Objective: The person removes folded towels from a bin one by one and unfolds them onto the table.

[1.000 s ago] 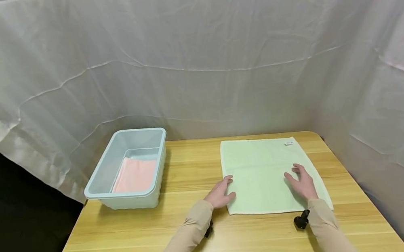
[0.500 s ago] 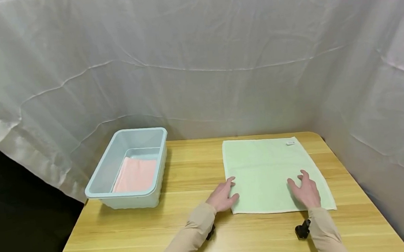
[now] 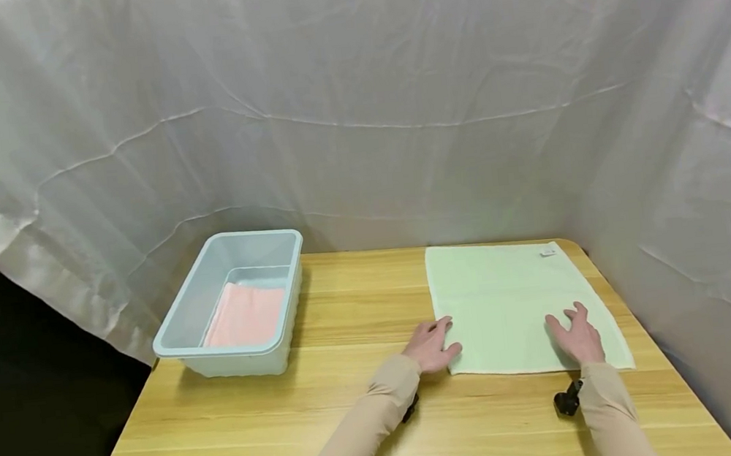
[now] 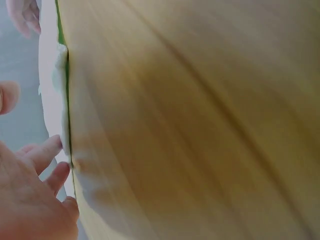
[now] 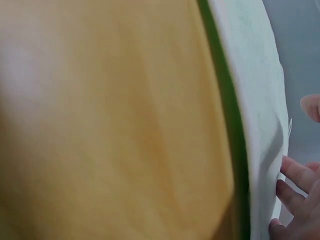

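Observation:
A light green cloth with a small white tag lies spread flat at the right of the table. My left hand touches its left edge with the fingertips, fingers spread; in the left wrist view the fingers of that hand meet the cloth's edge. On the cloth's lower right part rests my right hand, its fingers apart and slightly bent. The right wrist view shows the fingertips of this hand against the cloth. Neither hand pinches it.
A pale blue plastic bin stands at the left of the table, with a folded pink cloth inside. Grey-white curtains hang behind and at the sides. Small black devices sit at both wrists.
The green cloth has slid to the right, near the table's right edge, and both hands have moved right with it. The bin and pink cloth have stayed in place.

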### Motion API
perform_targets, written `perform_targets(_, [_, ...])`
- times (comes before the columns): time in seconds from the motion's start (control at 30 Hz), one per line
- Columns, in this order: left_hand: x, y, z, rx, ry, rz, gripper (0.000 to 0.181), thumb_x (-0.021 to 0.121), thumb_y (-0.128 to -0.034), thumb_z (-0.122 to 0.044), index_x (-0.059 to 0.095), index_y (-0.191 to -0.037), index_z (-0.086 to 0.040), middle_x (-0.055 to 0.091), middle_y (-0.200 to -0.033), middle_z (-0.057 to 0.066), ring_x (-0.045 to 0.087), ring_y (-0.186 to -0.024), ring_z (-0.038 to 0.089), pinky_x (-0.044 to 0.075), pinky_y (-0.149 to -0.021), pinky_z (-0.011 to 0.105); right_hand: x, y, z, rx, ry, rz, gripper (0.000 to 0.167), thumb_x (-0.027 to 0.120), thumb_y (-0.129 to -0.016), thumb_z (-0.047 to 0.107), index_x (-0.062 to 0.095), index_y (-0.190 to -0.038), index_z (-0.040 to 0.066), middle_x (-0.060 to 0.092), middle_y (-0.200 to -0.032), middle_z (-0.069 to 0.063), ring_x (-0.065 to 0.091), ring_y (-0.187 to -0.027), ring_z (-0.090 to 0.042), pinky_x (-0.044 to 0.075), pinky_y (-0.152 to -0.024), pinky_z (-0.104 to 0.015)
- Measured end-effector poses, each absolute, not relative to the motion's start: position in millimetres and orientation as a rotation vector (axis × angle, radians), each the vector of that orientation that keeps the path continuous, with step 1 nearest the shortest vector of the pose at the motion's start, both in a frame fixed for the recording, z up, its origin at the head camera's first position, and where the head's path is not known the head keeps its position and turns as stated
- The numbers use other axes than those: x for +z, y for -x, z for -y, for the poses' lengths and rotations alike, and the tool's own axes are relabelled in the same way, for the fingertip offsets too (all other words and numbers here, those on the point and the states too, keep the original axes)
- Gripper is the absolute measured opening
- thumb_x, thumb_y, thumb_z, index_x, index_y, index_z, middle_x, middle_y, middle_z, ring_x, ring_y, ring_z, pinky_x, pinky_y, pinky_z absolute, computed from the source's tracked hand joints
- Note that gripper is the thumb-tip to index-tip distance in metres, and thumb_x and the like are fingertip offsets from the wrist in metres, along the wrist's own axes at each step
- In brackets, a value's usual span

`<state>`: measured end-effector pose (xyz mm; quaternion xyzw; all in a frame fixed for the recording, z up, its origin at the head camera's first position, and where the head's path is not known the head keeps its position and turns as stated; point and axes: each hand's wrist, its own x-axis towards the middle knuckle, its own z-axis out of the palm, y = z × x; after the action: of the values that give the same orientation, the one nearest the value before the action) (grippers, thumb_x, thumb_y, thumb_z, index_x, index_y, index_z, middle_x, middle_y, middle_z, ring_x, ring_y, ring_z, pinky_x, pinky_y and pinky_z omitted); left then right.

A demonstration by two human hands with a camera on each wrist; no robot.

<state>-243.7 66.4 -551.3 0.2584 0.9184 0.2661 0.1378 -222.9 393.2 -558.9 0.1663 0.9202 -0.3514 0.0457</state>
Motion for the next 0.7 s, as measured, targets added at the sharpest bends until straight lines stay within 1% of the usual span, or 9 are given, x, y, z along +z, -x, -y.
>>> perform_targets(0.17, [-547.4, 243.1, -81.7, 0.759, -0.696, -2.623, 0.066, 0.040, -0.1048, -0.042, 0.020, -0.161, -0.014, 0.042, -0.161, -0.002, 0.031, -0.151, 0.024, 0.026, -0.126, 0.035, -554.2, 228.3, -407.4, -1.081, -0.550, -2.748, 0.092, 0.033, -0.103, 0.056, -0.015, -0.157, -0.001, 0.013, -0.163, -0.032, 0.009, -0.139, -0.069, 0.017, -0.118, -0.071])
perform_targets(0.4, [-543.9, 243.3, -95.9, 0.749, -0.695, -2.592, 0.067, 0.036, -0.1059, -0.040, 0.013, -0.162, -0.012, 0.035, -0.165, -0.006, 0.026, -0.154, 0.019, 0.008, -0.131, 0.036, -553.4, 232.4, -422.3, -1.088, -0.546, -2.713, 0.094, 0.033, -0.103, 0.056, -0.017, -0.156, -0.003, 0.007, -0.164, -0.032, 0.001, -0.138, -0.073, 0.014, -0.117, -0.074])
perform_targets(0.7, [-546.1, 243.5, -104.5, 0.803, -0.671, -2.550, 0.072, 0.035, -0.1055, -0.041, 0.005, -0.163, -0.010, 0.031, -0.166, -0.006, 0.022, -0.156, 0.016, 0.005, -0.132, 0.037, -554.4, 236.9, -432.0, -1.059, -0.503, -2.704, 0.096, 0.033, -0.103, 0.055, -0.019, -0.154, -0.008, 0.006, -0.162, -0.037, 0.001, -0.140, -0.070, 0.007, -0.118, -0.074])
